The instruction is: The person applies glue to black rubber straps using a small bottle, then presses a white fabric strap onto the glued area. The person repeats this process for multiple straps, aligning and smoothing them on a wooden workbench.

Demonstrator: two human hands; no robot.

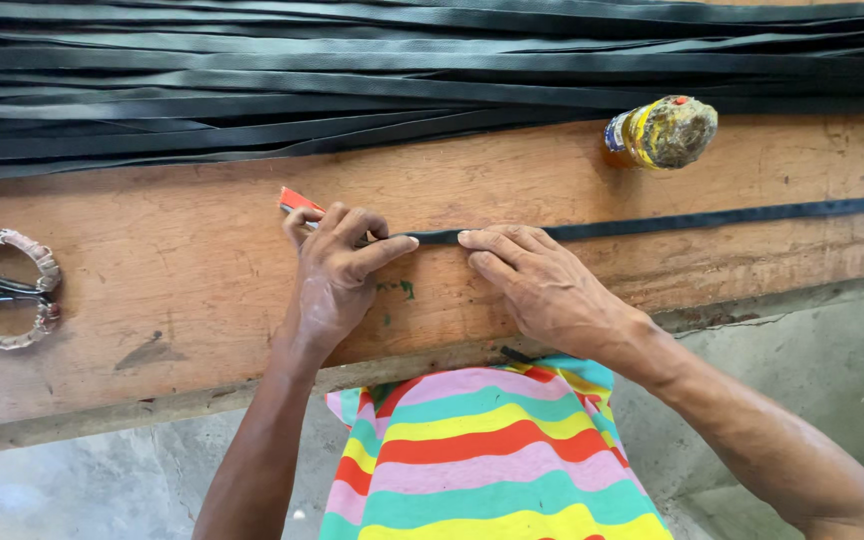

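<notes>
A narrow black strip [712,217] lies along the wooden bench [182,250], running from the middle out to the right edge. My left hand [337,275] grips a small red-handled tool [297,200] with its index finger stretched toward the strip's near end. My right hand [542,285] rests flat on the bench, fingertips pressing the strip down just right of the left index finger. The two hands are a few centimetres apart.
A thick pile of long black strips [352,80] covers the far side of the bench. A small yellow, paint-smeared bottle [660,130] lies at the upper right. Scissors with wrapped handles [2,290] sit at the left edge. Striped cloth [482,460] covers my lap; concrete floor below.
</notes>
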